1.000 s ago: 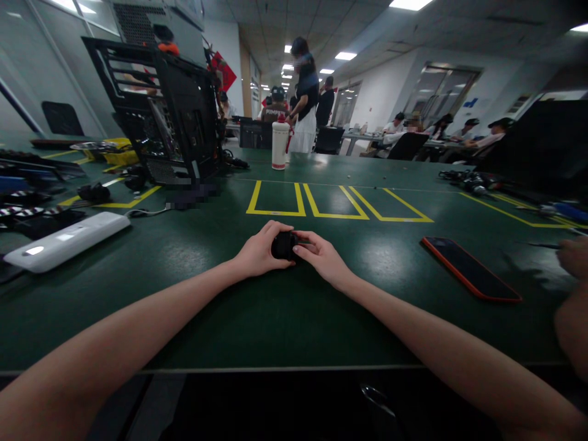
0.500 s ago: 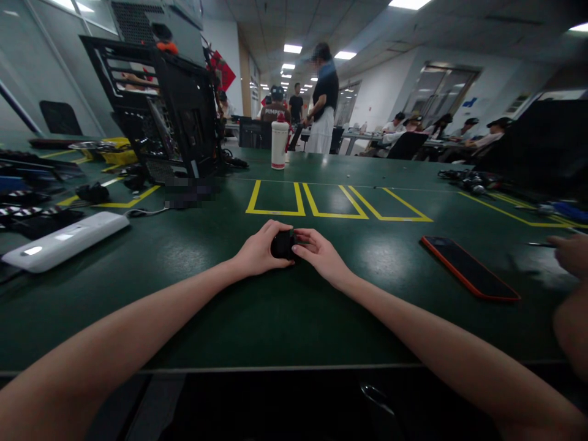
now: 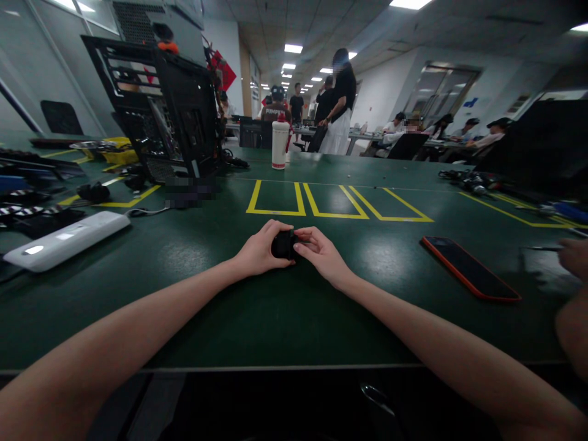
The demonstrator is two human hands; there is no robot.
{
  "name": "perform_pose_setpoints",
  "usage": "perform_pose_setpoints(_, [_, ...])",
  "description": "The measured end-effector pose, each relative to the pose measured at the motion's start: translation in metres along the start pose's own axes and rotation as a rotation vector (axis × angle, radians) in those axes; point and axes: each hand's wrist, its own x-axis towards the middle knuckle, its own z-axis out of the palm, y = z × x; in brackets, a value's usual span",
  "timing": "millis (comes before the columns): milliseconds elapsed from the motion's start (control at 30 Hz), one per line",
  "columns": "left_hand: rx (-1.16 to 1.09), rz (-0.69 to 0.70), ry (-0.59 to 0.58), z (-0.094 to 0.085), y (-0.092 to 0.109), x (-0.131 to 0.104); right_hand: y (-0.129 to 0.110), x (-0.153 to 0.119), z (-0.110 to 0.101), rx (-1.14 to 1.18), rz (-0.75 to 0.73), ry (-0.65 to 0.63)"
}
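Note:
A small black rounded object (image 3: 282, 244) sits low over the green table, its exact kind too dark to make out. My left hand (image 3: 260, 250) is wrapped round its left side, thumb on the near edge and fingers over the far edge. At its right side, my right hand (image 3: 321, 252) pinches the edge between thumb and fingertips. The fingers hide part of the object's outline.
Yellow tape outlines (image 3: 337, 215) lie beyond my hands, with a white cup (image 3: 279, 147) behind them. A phone (image 3: 468, 269) rests to the right, near another person's hand (image 3: 574, 257). At left are a power strip (image 3: 68, 239) and an open computer case (image 3: 184, 116).
My hands and the black object have hardly moved. In the background, a standing person has shifted to the right.

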Motion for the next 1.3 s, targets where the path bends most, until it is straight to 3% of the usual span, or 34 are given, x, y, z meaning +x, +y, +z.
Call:
perform_pose_setpoints(233, [-0.020,0.005,0.011,0.0015,-0.0007,0.0000,0.0010,-0.0025,-0.0011,0.066,0.029,-0.053])
perform_pose_setpoints(533, [-0.016,-0.009,-0.003,-0.0007,0.0003,0.0000,0.0014,0.0004,0.0002,0.000,0.007,0.013])
perform_pose_setpoints(767, [-0.020,-0.009,-0.002,-0.0002,-0.0001,-0.0005,0.0013,-0.0036,-0.0013,0.075,0.035,-0.056])
perform_pose_setpoints(1067, [-0.011,-0.012,-0.006,-0.0012,0.0014,0.0004,-0.0019,-0.0016,0.0007,0.044,0.020,0.004])
perform_pose_setpoints(1300, [-0.012,0.002,0.012,0.0022,-0.0028,0.0001,0.0008,-0.0032,-0.0007,0.100,0.054,-0.062])
